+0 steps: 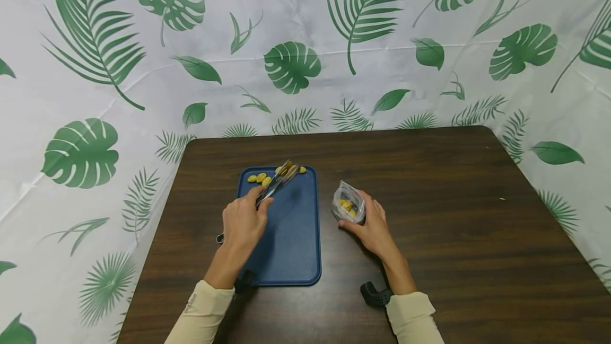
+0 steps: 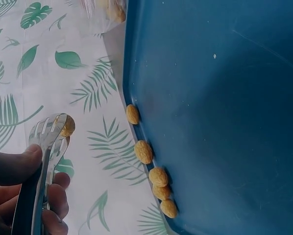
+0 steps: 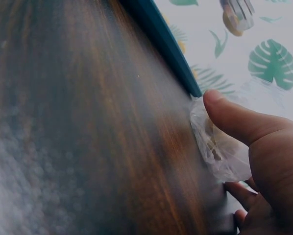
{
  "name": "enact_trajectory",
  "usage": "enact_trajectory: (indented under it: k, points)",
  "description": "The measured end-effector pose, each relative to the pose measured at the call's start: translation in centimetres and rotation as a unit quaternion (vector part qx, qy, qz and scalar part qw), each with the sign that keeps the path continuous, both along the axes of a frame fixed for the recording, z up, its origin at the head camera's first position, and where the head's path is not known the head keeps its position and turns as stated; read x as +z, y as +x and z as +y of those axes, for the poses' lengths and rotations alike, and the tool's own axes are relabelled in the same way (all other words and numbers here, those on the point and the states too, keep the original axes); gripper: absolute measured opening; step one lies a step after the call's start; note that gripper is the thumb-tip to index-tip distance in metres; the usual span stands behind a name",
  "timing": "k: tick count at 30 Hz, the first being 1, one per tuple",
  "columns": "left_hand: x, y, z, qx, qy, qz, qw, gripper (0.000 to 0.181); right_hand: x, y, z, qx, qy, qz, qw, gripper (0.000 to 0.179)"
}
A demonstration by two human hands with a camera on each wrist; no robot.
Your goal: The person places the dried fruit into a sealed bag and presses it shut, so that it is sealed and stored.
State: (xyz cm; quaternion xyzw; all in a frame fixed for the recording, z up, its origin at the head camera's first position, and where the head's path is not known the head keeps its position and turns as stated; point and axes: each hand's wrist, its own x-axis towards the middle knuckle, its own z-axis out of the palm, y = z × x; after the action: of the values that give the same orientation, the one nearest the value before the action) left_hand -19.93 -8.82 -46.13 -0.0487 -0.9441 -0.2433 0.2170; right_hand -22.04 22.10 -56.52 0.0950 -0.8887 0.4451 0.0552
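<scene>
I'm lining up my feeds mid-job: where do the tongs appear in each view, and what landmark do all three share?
Head: tongs left of centre, tips over the blue tray's far end.
Left wrist: tongs at lower left, left of the blue tray.
Right wrist: only the tongs' tips, top edge, right of centre.
Shared landmark: blue tray.

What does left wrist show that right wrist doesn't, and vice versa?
Only left wrist: left hand gripping the tongs, the floor of the tray, and five yellow pieces clearly lined along its edge.
Only right wrist: right hand holding the bag, and the wood grain of the table.
Both: the tongs' tips with a piece, part of the tray, part of the bag, leaf-print backdrop.
</scene>
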Motion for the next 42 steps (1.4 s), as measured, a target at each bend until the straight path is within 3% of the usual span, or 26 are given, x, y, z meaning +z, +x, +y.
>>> enact_trajectory:
  k: [42]
  points:
    - [0.1,0.9,1.9,-0.03,0.003,0.01,0.9995,0.029,0.0,-0.1,-0.1,-0.001,0.001,0.009,1.0,0.093]
